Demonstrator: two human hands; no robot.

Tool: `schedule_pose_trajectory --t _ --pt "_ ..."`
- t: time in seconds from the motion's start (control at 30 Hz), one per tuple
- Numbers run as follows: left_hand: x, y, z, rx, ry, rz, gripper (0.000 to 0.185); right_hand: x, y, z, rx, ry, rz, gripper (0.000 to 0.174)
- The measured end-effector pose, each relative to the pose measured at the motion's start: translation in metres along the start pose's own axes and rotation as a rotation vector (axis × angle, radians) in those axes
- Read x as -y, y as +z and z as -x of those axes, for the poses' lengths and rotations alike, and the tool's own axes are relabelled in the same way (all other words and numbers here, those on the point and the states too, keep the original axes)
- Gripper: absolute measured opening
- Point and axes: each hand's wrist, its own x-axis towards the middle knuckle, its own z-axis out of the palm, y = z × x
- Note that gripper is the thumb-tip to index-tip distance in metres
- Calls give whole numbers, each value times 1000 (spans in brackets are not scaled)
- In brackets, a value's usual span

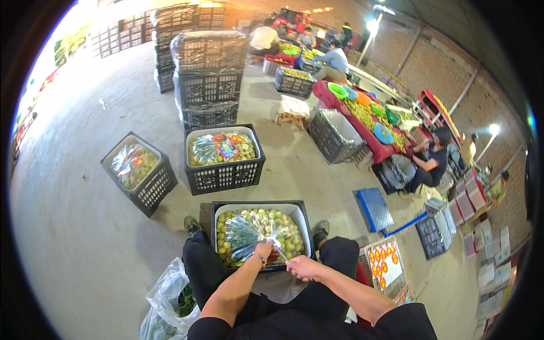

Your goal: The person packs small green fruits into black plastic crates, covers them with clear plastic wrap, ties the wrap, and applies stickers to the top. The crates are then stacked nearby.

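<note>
Between my knees stands a black plastic crate [257, 204] with a pale liner. Round green-yellow fruits [293, 216] fill it under a clear plastic bag [242, 231], drawn together near the middle, with long green leaves showing through it. My left hand [264, 250] grips the gathered neck of the bag. Just to its right, my right hand [305, 268] is closed on the end of a thin, shiny strip [280, 251] that runs to the bag's neck. Whether this strip is twisted plastic or a tool, I cannot tell.
Two filled crates, one ahead [225, 174] and one left [159, 187], stand near. A plastic sack of leaves [168, 293] lies by my left leg; a basket with stickers [384, 263] is at right. Beyond are a blue scale [375, 209], wrapped crates [210, 85] and a seated person [431, 161].
</note>
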Motion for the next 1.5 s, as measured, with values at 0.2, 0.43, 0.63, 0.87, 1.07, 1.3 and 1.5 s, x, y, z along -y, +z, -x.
schedule_pose_trajectory --t 0.2,0.43,0.63,0.87,1.07,1.3,1.5 --pt "4 -1 -9 206 -268 470 42 -23 57 -1 -132 -119 -480 36" --pt "-12 3 22 241 -271 365 31 -43 70 1 -128 -125 -563 37" --pt "-21 -9 22 237 -313 297 21 -80 56 -31 -300 -392 213 40" --pt "-29 -21 30 54 -226 -166 23 -63 -33 -67 -524 -542 1068 50" --pt "-34 -45 19 114 -190 -297 24 -57 -52 -154 -579 -686 617 27" --pt "-36 -58 4 36 -77 -403 33 -53 -12 -196 -671 -571 417 26" --pt "-39 -50 -3 -56 -7 -425 40 -53 -3 -201 -762 -560 366 30"
